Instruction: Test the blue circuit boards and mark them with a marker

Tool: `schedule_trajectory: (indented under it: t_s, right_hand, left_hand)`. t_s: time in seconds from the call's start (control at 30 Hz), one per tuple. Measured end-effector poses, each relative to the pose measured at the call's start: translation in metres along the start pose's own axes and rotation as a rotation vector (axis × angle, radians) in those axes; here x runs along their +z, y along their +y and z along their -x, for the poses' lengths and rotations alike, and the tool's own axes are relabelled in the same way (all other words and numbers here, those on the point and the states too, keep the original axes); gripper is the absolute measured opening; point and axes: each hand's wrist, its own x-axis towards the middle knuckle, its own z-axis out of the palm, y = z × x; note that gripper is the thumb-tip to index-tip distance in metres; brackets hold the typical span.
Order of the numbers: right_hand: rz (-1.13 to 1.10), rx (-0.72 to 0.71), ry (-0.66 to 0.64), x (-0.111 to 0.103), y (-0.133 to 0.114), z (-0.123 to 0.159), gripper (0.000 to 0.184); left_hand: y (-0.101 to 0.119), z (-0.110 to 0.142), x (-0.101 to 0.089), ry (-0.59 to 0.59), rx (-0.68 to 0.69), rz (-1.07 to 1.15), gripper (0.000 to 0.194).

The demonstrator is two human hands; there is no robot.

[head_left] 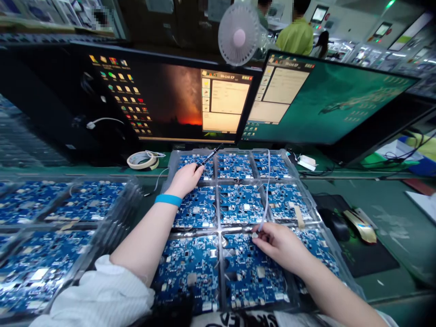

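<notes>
Left hand [185, 180] closed around a black pen-shaped probe [208, 157], the shaft angled away past the fingers, above the far-left board of a clear plastic tray [172, 165] of blue circuit boards [240, 204]; blue wristband [168, 200] on the left wrist; white sleeve [102, 290] farther up the left arm; right hand [281, 245] pinched shut, fingertips [264, 231] on a small white connector [255, 235]; thin white cable [267, 181] rising from that grip across the boards to the far row; connector over the seam between the middle and nearest boards, contact with them unclear; second tray of blue boards [44, 245] left of the left arm; roll of tape [143, 160] just beyond and left of the left hand; black mouse [335, 225] and gold mouse [361, 226] on a dark mat [371, 261], right of the right hand; two monitors [163, 100] beyond the tray, showing software windows; white desk fan [239, 38] behind them; co-worker in a green shirt [295, 36] in the background.
</notes>
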Motion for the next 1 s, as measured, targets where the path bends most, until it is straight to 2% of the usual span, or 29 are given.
schedule_trajectory:
  t_s: [0.53, 1.0]
  right_hand:
    - [0.013, 0.025, 0.001, 0.0033, -0.0005, 0.0026, 0.018]
    - [0.137, 0.008, 0.04, 0.0083, -0.0024, 0.0024, 0.018]
  left_hand:
    - [0.0011, 0.0026, 0.0007, 0.008, 0.014, 0.027, 0.037]
    - [0.001, 0.0036, 0.0009, 0.001, -0.006, 0.061, 0.037]
